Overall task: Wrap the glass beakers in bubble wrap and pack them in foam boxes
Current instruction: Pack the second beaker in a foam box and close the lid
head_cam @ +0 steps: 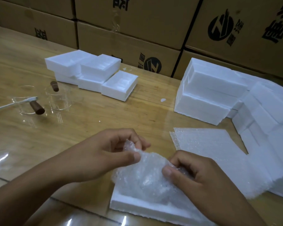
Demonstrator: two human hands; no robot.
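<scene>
A wooden worktop [137, 115] under a glossy clear cover is backed by stacked cardboard cartons [137, 22]. At its near edge a bubble wrap bundle [147, 180] is seated in an open foam box [137, 204]. Its left end is pinched by the left hand [108, 154] and its right end by the right hand [191, 175]. Two unwrapped beakers [59, 100] are stood far left, near small foam boxes [91, 74]. Larger foam blocks [207, 95] and bubble wrap sheets [211, 144] are laid to the right.

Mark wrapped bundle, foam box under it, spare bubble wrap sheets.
wrapped bundle [147, 181]: head view, middle of the wrap.
foam box [134, 205]: head view, near rim.
bubble wrap sheets [211, 144]: head view, top sheet's middle.
</scene>
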